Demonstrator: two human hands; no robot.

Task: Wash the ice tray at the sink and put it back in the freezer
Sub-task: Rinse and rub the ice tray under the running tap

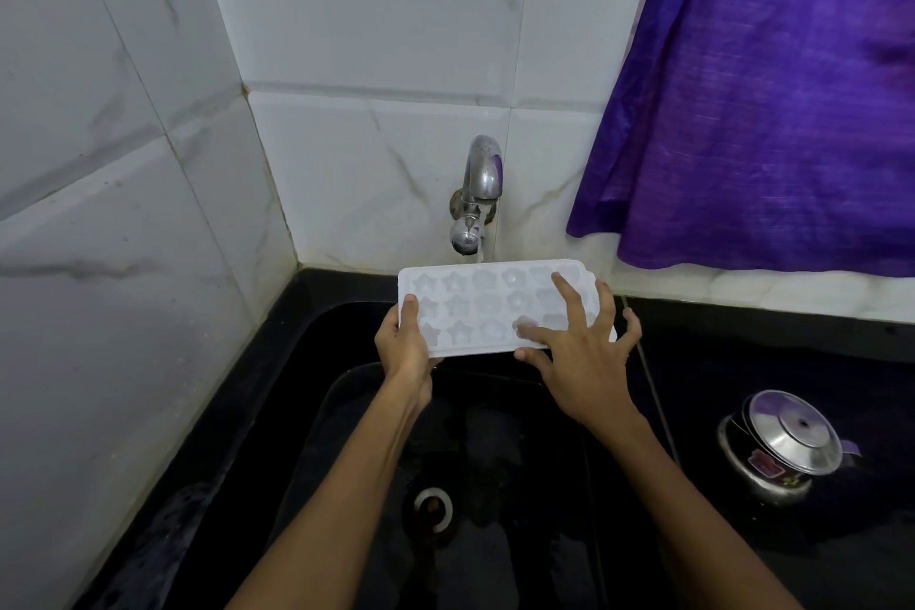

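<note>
I keep the white ice tray over the black sink, its far edge under the tap at twelve o'clock so the thin stream lands in the moulds. My left hand grips the short end at nine o'clock to steady it; my right hand lies spread, fingers straight, rubbing the star and flower cups (I see no ice in them). A lidded steel pot sits on the surface at four o'clock.

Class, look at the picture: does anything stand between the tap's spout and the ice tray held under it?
Nothing visible does. The tap hangs directly above the ice tray's far edge; the left hand grips one end.
</note>
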